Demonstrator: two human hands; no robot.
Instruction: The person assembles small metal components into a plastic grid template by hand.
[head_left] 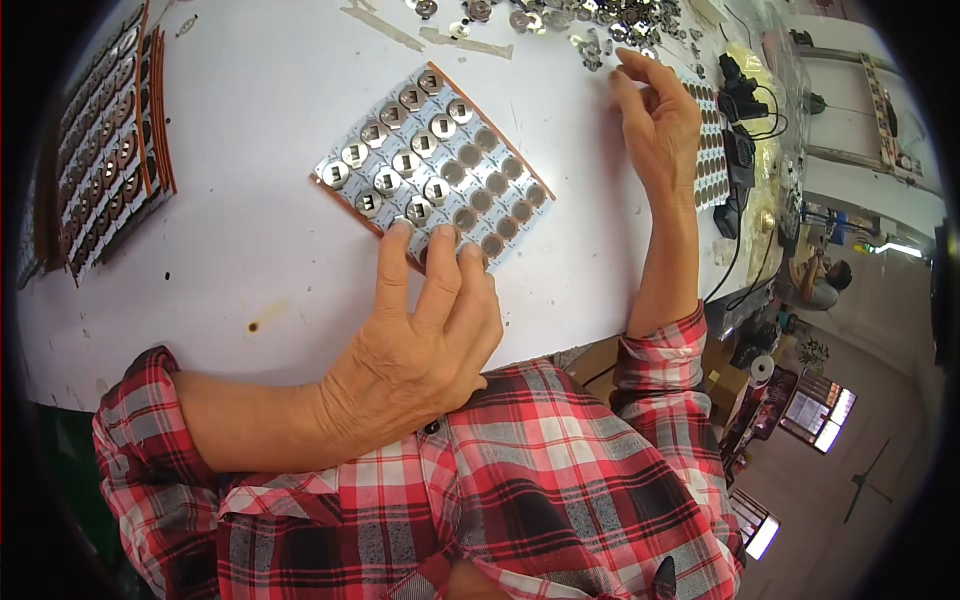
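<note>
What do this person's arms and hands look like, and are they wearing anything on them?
Both hands, the left hand and the right hand, are bare: no gloves, and no rings or watch that can be seen. Both forearms are uncovered. The sleeves belong to a red, white and grey plaid shirt and are pushed or rolled up towards the elbows, with a cuff showing on the right arm.

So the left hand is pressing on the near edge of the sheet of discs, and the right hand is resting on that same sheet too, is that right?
Not quite. The left hand does press its fingertips on the near edge of the sheet, but the right hand is off it, reaching toward the pile of loose metal parts at the far side of the table, as the head view shows.
</note>
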